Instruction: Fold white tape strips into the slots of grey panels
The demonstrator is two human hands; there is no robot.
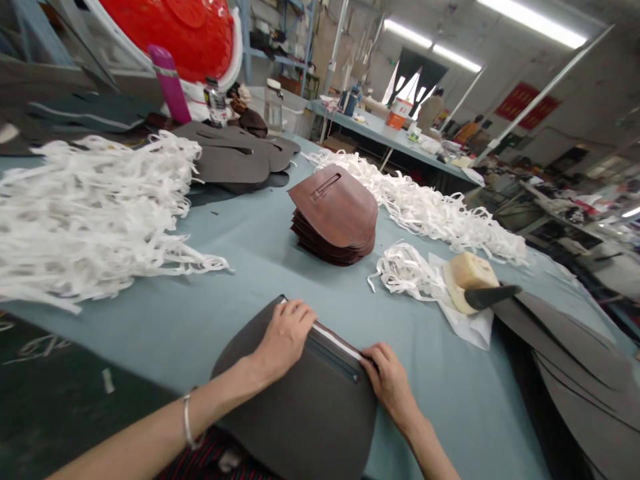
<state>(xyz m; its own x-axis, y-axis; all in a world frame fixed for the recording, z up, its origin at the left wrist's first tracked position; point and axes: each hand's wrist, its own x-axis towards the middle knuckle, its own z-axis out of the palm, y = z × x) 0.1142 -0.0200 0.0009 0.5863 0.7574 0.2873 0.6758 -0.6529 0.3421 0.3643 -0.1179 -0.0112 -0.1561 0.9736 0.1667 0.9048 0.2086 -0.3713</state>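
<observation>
A dark grey leather-like bag panel (310, 413) lies at the near edge of the table, partly over my lap. A zipper (333, 360) is set in a slot near its far, straight edge. Along that edge runs a narrow white tape strip (337, 341). My left hand (286, 337) has its fingers bent over the strip and the edge at the left, hiding part of both. At the right end, my right hand (390, 380) pinches the edge and strip between thumb and fingers.
Brown slotted panels (337, 210) are stacked beyond my hands. White strips are heaped at left (95, 220), in a back row (430, 207) and in a small bundle (407, 270). A glue container with a black-handled brush (473, 280) stands right, near grey panels (580, 360).
</observation>
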